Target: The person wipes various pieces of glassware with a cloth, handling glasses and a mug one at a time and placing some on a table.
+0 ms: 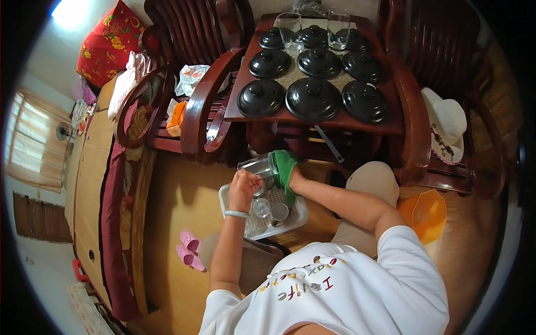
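Observation:
My left hand (244, 187), with a pale bangle at the wrist, grips a clear drinking glass (255, 166) that lies nearly sideways. At the glass's right end, my right hand (297, 177) is wrapped in a green cloth (286, 166) pressed against it. Most of the right hand's fingers are hidden by the cloth. A loose end of the cloth hangs down over the white plastic basket (302, 215) below. Inside the basket stand several more cups, among them a clear glass (260, 208) and a greyish cup (280, 211).
Ahead, a dark wooden table (237, 111) bears several black lids (312, 99) and two clear glasses (290, 33) at its far end. Wooden armchairs (195, 120) flank it. Pink slippers (190, 251) lie on the floor at left; an orange container (427, 215) is at right.

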